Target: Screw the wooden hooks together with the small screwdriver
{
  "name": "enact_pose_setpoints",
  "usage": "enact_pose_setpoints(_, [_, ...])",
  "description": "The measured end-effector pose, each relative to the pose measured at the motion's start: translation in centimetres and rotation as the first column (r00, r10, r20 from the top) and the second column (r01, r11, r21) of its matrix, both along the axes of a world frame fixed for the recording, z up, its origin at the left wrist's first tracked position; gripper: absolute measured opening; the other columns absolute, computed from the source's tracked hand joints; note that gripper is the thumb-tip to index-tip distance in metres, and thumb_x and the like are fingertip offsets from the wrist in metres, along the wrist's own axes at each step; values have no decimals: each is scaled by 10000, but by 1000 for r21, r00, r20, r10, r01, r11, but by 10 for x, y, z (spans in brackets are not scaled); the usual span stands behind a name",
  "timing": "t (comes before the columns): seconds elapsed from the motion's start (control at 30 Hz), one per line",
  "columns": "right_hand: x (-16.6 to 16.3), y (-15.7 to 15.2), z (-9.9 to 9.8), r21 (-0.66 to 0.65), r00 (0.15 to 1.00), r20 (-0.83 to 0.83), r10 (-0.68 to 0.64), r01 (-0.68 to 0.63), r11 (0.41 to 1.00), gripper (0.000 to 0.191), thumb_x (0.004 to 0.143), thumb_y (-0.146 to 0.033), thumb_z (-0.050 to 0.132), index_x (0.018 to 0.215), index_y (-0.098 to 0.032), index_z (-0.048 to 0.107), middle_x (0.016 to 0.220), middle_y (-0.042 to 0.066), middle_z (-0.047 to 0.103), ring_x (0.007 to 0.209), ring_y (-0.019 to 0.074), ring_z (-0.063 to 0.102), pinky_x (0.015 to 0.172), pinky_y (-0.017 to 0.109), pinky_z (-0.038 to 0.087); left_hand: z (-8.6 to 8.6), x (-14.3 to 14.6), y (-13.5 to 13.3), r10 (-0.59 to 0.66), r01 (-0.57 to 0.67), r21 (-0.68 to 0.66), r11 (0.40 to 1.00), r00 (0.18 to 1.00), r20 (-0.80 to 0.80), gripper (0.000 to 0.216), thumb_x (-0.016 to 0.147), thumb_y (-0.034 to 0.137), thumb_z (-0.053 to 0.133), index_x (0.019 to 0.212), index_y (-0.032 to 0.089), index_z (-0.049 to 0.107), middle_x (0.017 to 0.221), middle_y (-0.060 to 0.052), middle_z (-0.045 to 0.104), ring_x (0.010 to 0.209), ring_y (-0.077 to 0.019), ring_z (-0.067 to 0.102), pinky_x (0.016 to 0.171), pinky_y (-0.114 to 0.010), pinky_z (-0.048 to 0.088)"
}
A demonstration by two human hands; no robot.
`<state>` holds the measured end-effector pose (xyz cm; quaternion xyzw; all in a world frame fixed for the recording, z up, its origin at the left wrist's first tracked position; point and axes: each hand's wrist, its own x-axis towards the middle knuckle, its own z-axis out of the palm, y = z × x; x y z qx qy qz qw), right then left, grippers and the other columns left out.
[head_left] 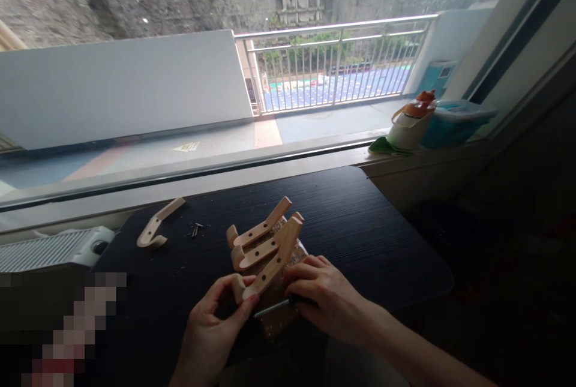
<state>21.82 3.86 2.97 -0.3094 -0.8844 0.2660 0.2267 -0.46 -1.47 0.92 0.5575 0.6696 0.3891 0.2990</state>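
Lying between the two hands, one curved pale-wood hook with two dark holes [271,269] is pinched near its curled end by the fingers and thumb of the left hand [216,315]. Its straight arm is directed up and away, toward the right hand [324,288], by which a screwdriver with a slim metal shaft [272,308] is gripped, tip pointed left, just below the hook. The hands are held apart. Underneath, a brown patterned board [274,322] is partly covered. Beyond, two matching wooden hooks [264,248] are ranged side by side. Farther left, one loose wooden hook [153,226] is placed near several small metal screws [195,230]. All are carried on a black wood-grain table [360,243]. On the windowsill, a white bottle with an orange top [405,130] is stood beside a teal plastic box [456,126].
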Motion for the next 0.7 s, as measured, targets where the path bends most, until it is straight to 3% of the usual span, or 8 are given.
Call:
enact_pose_setpoints(0.17, [0, 0, -2, 12, 1000, -21, 0, 0, 1000, 123, 788, -173, 591, 885, -238, 631, 1058, -46, 646, 976, 133, 510, 841, 309, 289, 17, 5, 1, 81, -64, 156, 986, 991, -106, 291, 680, 370, 701, 926, 228, 639, 962, -1, 720, 877, -169, 678, 820, -235, 527])
enact_pose_setpoints(0.23, [0, 0, -3, 10, 1000, -23, -2, 2, 1000, 113, 787, -169, 591, 870, -234, 632, 1045, -38, 650, 965, 135, 514, 839, 311, 289, 32, 5, 4, 169, -166, 204, 965, 986, 2, 320, 665, 370, 713, 939, 229, 627, 969, 5, 717, 883, -158, 675, 830, -220, 522])
enact_pose_setpoints(0.33, [0, 0, -4, 1, 999, -39, -5, 5, 1000, 112, 777, -161, 598, 857, -229, 637, 1040, -20, 652, 964, 145, 520, 853, 320, 285, 50, 1, 9, 237, -266, 107, 958, 944, 228, 351, 619, 343, 764, 916, 216, 630, 941, 8, 725, 865, -142, 679, 805, -171, 520])
enact_pose_setpoints(0.47, [0, 0, -4, -66, 993, -120, -16, 8, 998, 154, 758, -117, 589, 873, -215, 619, 1052, -2, 634, 970, 150, 529, 881, 318, 310, 54, -5, 3, 315, -313, -89, 946, 813, 491, 355, 553, 313, 816, 849, 210, 650, 872, 17, 733, 819, -131, 687, 742, -134, 534])
enact_pose_setpoints(0.6, [-3, 0, 2, -297, 921, -335, -201, 99, 950, 81, 833, -157, 497, 876, -178, 563, 914, 23, 603, 822, 111, 544, 730, 230, 404, 50, -2, -9, 428, -327, -281, 902, 589, 686, 398, 470, 265, 852, 820, 181, 683, 814, 2, 727, 712, -158, 697, 653, -199, 588])
enact_pose_setpoints(0.7, [-7, 1, 7, -359, 901, -318, -294, 173, 917, 99, 853, -209, 475, 850, -182, 571, 797, 1, 598, 718, 99, 539, 646, 206, 402, 50, 2, -14, 468, -327, -340, 882, 517, 717, 363, 483, 204, 839, 808, 149, 689, 793, -42, 732, 682, -168, 699, 632, -212, 594])
